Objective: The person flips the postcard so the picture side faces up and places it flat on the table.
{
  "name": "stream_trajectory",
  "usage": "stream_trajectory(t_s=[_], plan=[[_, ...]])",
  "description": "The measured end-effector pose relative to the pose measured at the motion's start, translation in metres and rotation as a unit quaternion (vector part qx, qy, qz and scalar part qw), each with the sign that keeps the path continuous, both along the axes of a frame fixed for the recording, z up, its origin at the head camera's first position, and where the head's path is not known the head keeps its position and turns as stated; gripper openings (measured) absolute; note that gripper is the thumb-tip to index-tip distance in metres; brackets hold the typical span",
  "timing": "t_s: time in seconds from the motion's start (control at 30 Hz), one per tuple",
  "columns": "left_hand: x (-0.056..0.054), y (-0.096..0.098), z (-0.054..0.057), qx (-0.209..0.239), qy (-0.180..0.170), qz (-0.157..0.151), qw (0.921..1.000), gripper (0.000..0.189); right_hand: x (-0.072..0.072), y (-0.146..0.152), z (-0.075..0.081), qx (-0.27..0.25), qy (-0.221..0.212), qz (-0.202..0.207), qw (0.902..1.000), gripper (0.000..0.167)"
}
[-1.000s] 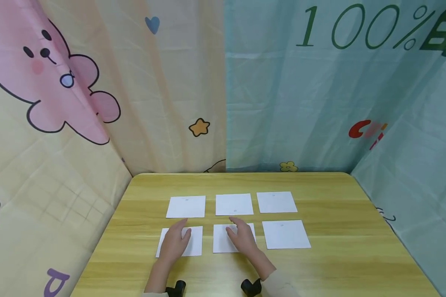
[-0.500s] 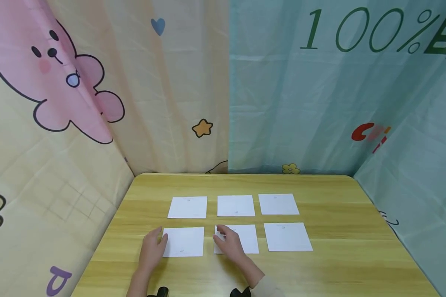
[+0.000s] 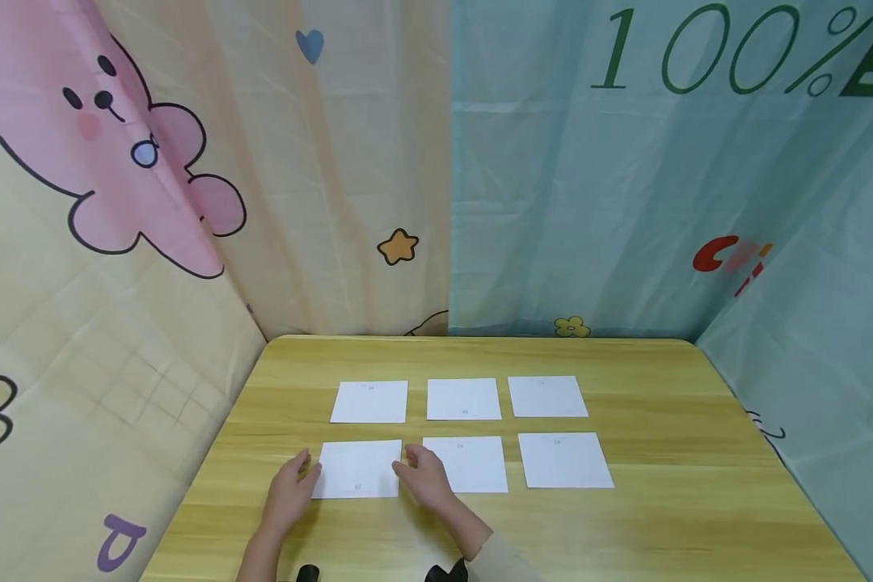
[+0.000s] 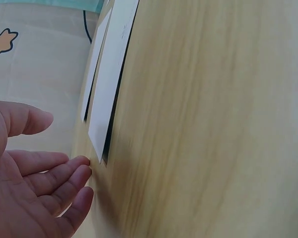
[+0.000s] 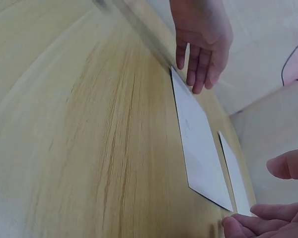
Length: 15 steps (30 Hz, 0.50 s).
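A white card (image 3: 356,469) with a tiny faint mark lies flat at the front left of the wooden table. My left hand (image 3: 291,491) is at its left edge, thumb near the border and fingers loosely bent. At the opposite edge is my right hand (image 3: 428,481), partly over the gap to the front middle card (image 3: 474,465). In the left wrist view, the left hand (image 4: 37,183) has its thumb spread from its fingers, with nothing between. The right wrist view catches both the left hand (image 5: 203,42) and the right hand (image 5: 268,223) at the ends of the card (image 5: 201,144).
Another white card (image 3: 566,461) lies at the front right. A back row holds a left card (image 3: 369,402), a middle card (image 3: 463,399) and a right card (image 3: 548,397). Printed curtains (image 3: 349,162) enclose the wooden table (image 3: 698,517) on its far and lateral sides.
Both hands have moved left: the left from over the front left card to its left edge, the right from the front middle card to the front left card's right edge. The cards keep their layout.
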<state>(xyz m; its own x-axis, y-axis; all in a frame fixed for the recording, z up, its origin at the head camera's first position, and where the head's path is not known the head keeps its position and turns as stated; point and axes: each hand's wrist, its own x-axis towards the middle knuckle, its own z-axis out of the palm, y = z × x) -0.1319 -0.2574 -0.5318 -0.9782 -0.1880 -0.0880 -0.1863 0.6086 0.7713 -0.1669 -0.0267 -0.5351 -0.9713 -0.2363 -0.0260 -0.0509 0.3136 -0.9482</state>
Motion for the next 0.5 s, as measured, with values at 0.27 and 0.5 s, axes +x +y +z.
stream_trajectory(t_s=[0.27, 0.5], plan=[[-0.0004, -0.0006, -0.0012, 0.017, 0.008, 0.007, 0.9998, 0.050, -0.0027, -0.0057, 0.0003, 0.000, -0.005, -0.020, 0.9998, 0.040], [0.0001, 0.0025, 0.0012, 0.013, 0.012, 0.005, 0.9998, 0.048, -0.0007, -0.0078, 0.0044, -0.020, -0.023, -0.012, 0.9995, 0.040]])
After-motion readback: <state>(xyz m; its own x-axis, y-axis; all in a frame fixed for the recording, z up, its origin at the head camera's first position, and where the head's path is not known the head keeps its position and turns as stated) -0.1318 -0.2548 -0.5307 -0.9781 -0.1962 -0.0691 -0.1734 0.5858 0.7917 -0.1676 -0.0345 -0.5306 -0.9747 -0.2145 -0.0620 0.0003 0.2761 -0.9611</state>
